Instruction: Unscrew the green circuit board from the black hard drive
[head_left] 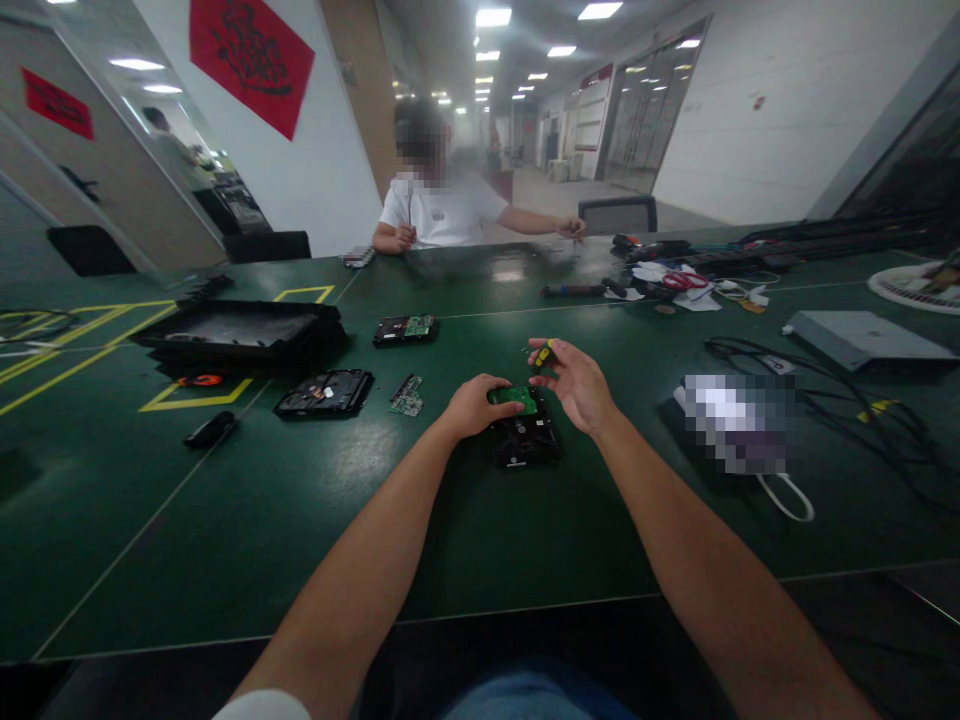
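Note:
A black hard drive (526, 442) with a green circuit board (514, 400) on its far part lies on the table in front of me. My left hand (480, 402) grips its left side, the thumb resting across the board. In my right hand (574, 385) is a small yellow-and-black screwdriver (546, 353), held between the fingers above the drive's far right corner. The shaft of the screwdriver is too small to make out. A few tiny bits, perhaps screws (526, 350), lie just beyond the drive.
To the left lie a loose circuit board (407, 396), two more hard drives (324, 393) (405, 330), stacked black trays (240, 335) and a black object (211, 429). On the right are a blurred-out object (739, 425), cables (847, 390) and a grey metal box (870, 340). Across the table sits a person (450, 210).

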